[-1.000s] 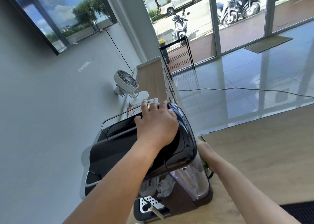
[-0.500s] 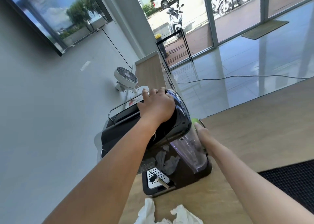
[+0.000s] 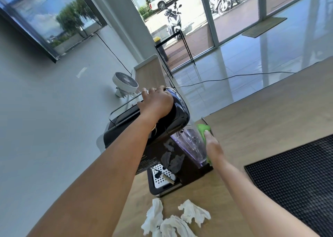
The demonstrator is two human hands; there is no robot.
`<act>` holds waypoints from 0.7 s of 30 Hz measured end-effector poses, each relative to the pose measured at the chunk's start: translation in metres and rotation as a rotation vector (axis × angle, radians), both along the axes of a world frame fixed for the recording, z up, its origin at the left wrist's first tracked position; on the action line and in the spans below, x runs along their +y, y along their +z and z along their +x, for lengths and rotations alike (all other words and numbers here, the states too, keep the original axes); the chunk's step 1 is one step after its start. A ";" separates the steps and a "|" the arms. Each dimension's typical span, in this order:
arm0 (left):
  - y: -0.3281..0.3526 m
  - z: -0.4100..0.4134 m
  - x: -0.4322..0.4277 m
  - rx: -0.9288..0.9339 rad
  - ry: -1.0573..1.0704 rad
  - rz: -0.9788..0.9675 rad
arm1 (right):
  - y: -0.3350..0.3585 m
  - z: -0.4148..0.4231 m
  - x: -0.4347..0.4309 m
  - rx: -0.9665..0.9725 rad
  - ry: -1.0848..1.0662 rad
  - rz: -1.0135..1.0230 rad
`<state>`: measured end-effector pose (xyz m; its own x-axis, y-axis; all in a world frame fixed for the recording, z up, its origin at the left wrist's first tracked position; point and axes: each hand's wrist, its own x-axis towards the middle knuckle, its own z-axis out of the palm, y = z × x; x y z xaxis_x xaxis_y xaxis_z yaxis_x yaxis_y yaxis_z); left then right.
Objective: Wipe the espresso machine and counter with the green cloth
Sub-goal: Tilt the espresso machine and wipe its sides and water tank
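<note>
Espresso machine (image 3: 162, 139), a glossy black unit with a rounded top and a chrome rail along its upper edge, stands on the light wooden counter (image 3: 261, 121) near the wall. The left hand (image 3: 155, 104) lies palm-down on the rounded top of the machine, fingers curled over the far edge and closed against the casing. The right hand (image 3: 212, 146) is flat against the right flank of the machine, fingers extended and together, pressing the bright green cloth (image 3: 203, 129) against the clear, purple-tinted plastic water tank (image 3: 191, 145). The cloth protrudes beyond the fingertips and shows again as a small strip below the palm; the portion between is hidden by the hand. Directly below the left forearm, the perforated steel drip tray (image 3: 163, 176) sits in the machine base. Nearer the person than both hands, three crumpled white paper tissues (image 3: 173, 218) lie on the counter, just beside the base. To the right of the right forearm, well apart from the cloth, lies a black ribbed rubber bar mat (image 3: 295, 179). Beyond the left hand, a small white desk fan (image 3: 125, 83) stands by the wall
</note>
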<state>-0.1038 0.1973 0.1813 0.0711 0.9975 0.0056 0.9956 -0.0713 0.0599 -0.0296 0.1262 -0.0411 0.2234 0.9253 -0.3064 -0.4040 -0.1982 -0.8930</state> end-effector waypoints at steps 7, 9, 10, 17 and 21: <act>0.000 -0.002 0.000 -0.012 -0.020 -0.010 | 0.067 -0.055 -0.057 0.131 -0.304 0.194; 0.001 -0.002 0.001 -0.007 -0.022 -0.010 | 0.104 -0.064 -0.055 0.034 -0.369 0.374; 0.001 -0.002 0.000 -0.007 -0.018 -0.010 | 0.116 -0.066 -0.050 -0.038 -0.393 0.420; 0.004 -0.002 -0.001 -0.002 0.003 -0.006 | 0.043 -0.097 -0.034 -0.318 -0.610 0.250; 0.004 -0.002 0.005 0.043 0.009 0.002 | 0.013 -0.106 -0.044 -0.140 -0.594 -0.038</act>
